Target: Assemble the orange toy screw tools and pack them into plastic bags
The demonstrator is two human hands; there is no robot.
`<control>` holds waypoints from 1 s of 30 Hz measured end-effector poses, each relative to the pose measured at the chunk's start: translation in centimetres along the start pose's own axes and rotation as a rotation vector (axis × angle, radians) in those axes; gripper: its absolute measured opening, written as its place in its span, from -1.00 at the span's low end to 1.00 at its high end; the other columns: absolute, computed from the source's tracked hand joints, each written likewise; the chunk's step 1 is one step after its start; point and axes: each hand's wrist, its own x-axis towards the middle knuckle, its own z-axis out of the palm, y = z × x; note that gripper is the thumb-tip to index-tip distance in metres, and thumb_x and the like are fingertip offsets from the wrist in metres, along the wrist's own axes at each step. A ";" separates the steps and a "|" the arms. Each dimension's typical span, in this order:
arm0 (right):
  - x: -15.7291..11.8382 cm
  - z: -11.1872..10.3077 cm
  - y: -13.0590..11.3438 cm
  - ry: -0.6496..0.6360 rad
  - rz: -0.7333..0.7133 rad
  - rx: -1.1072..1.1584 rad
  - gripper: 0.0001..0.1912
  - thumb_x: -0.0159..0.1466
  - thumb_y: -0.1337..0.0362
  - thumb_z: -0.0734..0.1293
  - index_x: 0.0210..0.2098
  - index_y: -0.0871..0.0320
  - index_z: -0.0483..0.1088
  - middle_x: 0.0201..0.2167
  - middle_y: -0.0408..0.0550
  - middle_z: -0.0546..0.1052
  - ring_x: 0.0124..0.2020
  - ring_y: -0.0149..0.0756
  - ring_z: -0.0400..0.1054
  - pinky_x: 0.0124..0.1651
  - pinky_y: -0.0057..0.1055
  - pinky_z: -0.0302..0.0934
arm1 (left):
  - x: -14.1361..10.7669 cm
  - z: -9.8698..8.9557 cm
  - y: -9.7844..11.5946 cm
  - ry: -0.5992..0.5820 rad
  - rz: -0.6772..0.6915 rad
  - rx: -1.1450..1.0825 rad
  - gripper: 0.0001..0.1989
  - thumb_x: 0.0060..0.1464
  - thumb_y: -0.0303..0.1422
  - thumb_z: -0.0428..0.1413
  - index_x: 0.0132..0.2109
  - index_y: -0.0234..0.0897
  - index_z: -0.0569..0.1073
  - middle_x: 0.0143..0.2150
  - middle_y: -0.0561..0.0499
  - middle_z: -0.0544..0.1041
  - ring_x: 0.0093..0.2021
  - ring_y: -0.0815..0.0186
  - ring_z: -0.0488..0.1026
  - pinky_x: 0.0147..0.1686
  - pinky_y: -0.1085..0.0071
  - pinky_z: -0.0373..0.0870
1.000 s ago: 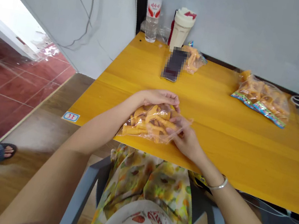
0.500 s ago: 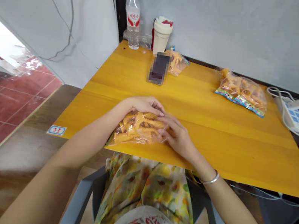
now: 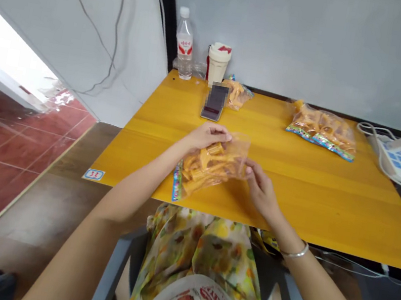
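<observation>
A clear plastic bag of orange pieces (image 3: 207, 167) lies near the table's front edge, its colourful header strip toward the lower left. My left hand (image 3: 208, 137) pinches the bag's upper edge between thumb and fingers. At the bag's right edge, my right hand (image 3: 260, 186) grips the clear film between thumb and forefinger. The orange pieces look like moulded plastic parts, but their exact kind is hard to make out through the film.
Behind my hands are a phone (image 3: 215, 102), a small bag of orange pieces (image 3: 235, 95), a lidded cup (image 3: 218, 63) and a water bottle (image 3: 185, 47). More bagged orange pieces (image 3: 323, 128) lie at the back right, beside a white power strip (image 3: 394, 159).
The bag has shifted right and turned, so its colourful strip now shows. My hands have moved apart, from resting together on its top to pinching its upper and right edges.
</observation>
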 end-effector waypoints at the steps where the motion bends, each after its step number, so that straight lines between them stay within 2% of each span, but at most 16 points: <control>1: 0.4 -0.9 -0.4 0.038 -0.039 -0.018 -0.60 0.39 -0.08 0.21 -0.01 -0.03 0.52 0.14 -0.01 0.52 0.24 -0.10 0.33 0.35 -0.01 0.11 | 0.3 0.5 0.5 0.051 0.038 -0.023 -0.76 -0.01 -0.21 0.31 -0.36 -0.32 0.56 -0.43 0.04 0.59 -0.43 0.44 0.45 -0.40 0.54 0.28; 3: 1.2 -2.9 -1.4 0.086 -0.121 -0.048 -0.57 0.39 -0.12 0.18 -0.08 -0.02 0.53 0.22 -0.02 0.45 0.32 -0.11 0.24 0.39 -0.01 0.04 | 1.0 1.9 1.6 0.116 0.137 -0.062 -0.77 0.01 -0.21 0.30 -0.34 -0.31 0.55 -0.39 0.05 0.58 -0.39 0.45 0.46 -0.36 0.53 0.28; 6: 2.6 -5.4 -3.1 0.055 -0.214 -0.098 -0.59 0.31 -0.17 0.28 -0.21 0.00 0.53 0.25 -0.03 0.42 0.31 -0.07 0.24 0.39 0.01 0.05 | 2.1 4.4 3.2 0.149 0.287 -0.105 -0.78 0.03 -0.23 0.30 -0.38 -0.29 0.50 -0.32 0.06 0.58 -0.23 0.41 0.48 -0.15 0.48 0.33; 8: 3.4 -6.7 -4.2 0.008 -0.261 -0.147 -0.64 0.23 -0.14 0.39 -0.31 0.02 0.51 0.25 -0.01 0.41 0.28 -0.05 0.26 0.37 0.03 0.08 | 2.5 5.9 3.9 0.170 0.328 -0.126 -0.75 0.05 -0.24 0.28 -0.41 -0.28 0.42 -0.26 0.04 0.57 -0.12 0.38 0.48 -0.06 0.46 0.31; 10: 3.9 -7.7 -4.9 -0.001 -0.269 -0.150 -0.65 0.22 -0.12 0.41 -0.39 0.03 0.46 0.17 0.01 0.48 0.23 -0.05 0.32 0.30 0.02 0.18 | 2.4 6.9 4.3 0.177 0.328 -0.157 -0.71 0.07 -0.24 0.26 -0.43 -0.28 0.33 -0.20 0.03 0.56 -0.06 0.37 0.47 -0.04 0.45 0.30; 13: 4.3 -8.6 -5.0 0.059 -0.201 -0.031 -0.62 0.24 -0.15 0.38 -0.39 0.02 0.40 -0.10 -0.02 0.60 0.03 -0.14 0.45 0.09 -0.10 0.36 | 1.8 7.2 4.1 0.129 0.278 -0.187 -0.68 0.04 -0.25 0.26 -0.41 -0.27 0.26 -0.12 0.02 0.56 -0.07 0.39 0.49 -0.04 0.46 0.31; 15: 4.6 -8.9 -4.4 0.123 -0.145 0.066 -0.61 0.21 -0.17 0.39 -0.38 0.01 0.37 -0.26 -0.08 0.60 -0.13 -0.23 0.49 -0.01 -0.20 0.40 | 1.6 7.0 3.7 0.068 0.200 -0.173 -0.68 0.03 -0.24 0.27 -0.38 -0.27 0.27 -0.06 -0.02 0.57 -0.08 0.39 0.50 -0.04 0.44 0.33; 18: 5.6 -9.3 -3.3 0.205 -0.103 0.159 -0.61 0.20 -0.17 0.40 -0.36 0.01 0.36 -0.34 -0.12 0.56 -0.21 -0.28 0.49 -0.06 -0.25 0.41 | 2.1 6.9 3.3 0.018 0.090 -0.172 -0.71 0.06 -0.22 0.25 -0.30 -0.26 0.30 -0.06 -0.06 0.59 -0.09 0.34 0.54 -0.04 0.39 0.37; 21: 7.2 -10.3 -2.6 0.285 -0.120 0.183 -0.60 0.23 -0.19 0.36 -0.30 0.01 0.35 -0.32 -0.13 0.56 -0.16 -0.26 0.52 -0.10 -0.25 0.42 | 3.6 7.0 3.5 0.109 0.091 -0.188 -0.73 0.10 -0.19 0.22 -0.24 -0.21 0.30 -0.11 -0.04 0.61 -0.08 0.27 0.57 -0.05 0.33 0.41; 23: 7.7 -11.3 -2.8 0.344 -0.152 0.187 -0.59 0.25 -0.20 0.32 -0.27 0.01 0.33 -0.28 -0.14 0.58 -0.15 -0.26 0.54 -0.11 -0.25 0.43 | 4.4 7.0 3.8 0.183 0.185 -0.172 -0.72 0.14 -0.13 0.18 -0.22 -0.19 0.30 -0.11 -0.03 0.61 -0.04 0.23 0.57 -0.03 0.30 0.41; 25: 7.2 -12.1 -3.0 0.392 -0.207 0.171 -0.61 0.30 -0.17 0.30 -0.27 0.01 0.32 -0.23 -0.13 0.59 -0.13 -0.26 0.54 -0.10 -0.23 0.44 | 4.2 7.0 3.9 0.199 0.322 -0.137 -0.68 0.16 -0.07 0.17 -0.23 -0.19 0.28 -0.11 -0.04 0.62 0.00 0.22 0.57 0.03 0.26 0.40; 27: 5.3 -12.5 -3.0 0.413 -0.278 0.088 -0.67 0.35 -0.11 0.27 -0.27 0.02 0.33 -0.18 -0.09 0.60 -0.10 -0.25 0.53 -0.06 -0.22 0.44 | 2.9 6.8 3.4 0.147 0.416 -0.058 -0.63 0.14 -0.03 0.18 -0.27 -0.21 0.26 -0.14 -0.06 0.64 0.00 0.22 0.57 0.10 0.22 0.38; 29: 2.3 -12.5 -2.2 0.390 -0.332 -0.079 -0.72 0.40 -0.02 0.24 -0.28 0.02 0.36 -0.19 -0.05 0.61 -0.09 -0.25 0.52 -0.02 -0.22 0.42 | 0.7 6.5 2.1 0.055 0.427 0.072 -0.61 0.14 -0.04 0.20 -0.32 -0.22 0.25 -0.16 -0.09 0.65 -0.01 0.21 0.58 0.11 0.19 0.37; 30: 0.5 -12.3 -1.5 0.333 -0.334 -0.169 -0.76 0.42 0.04 0.24 -0.26 0.03 0.37 -0.19 -0.03 0.61 -0.09 -0.23 0.52 -0.01 -0.21 0.42 | -0.6 6.4 1.3 0.001 0.410 0.145 -0.62 0.16 -0.06 0.19 -0.34 -0.23 0.25 -0.15 -0.12 0.65 -0.01 0.20 0.58 0.10 0.18 0.39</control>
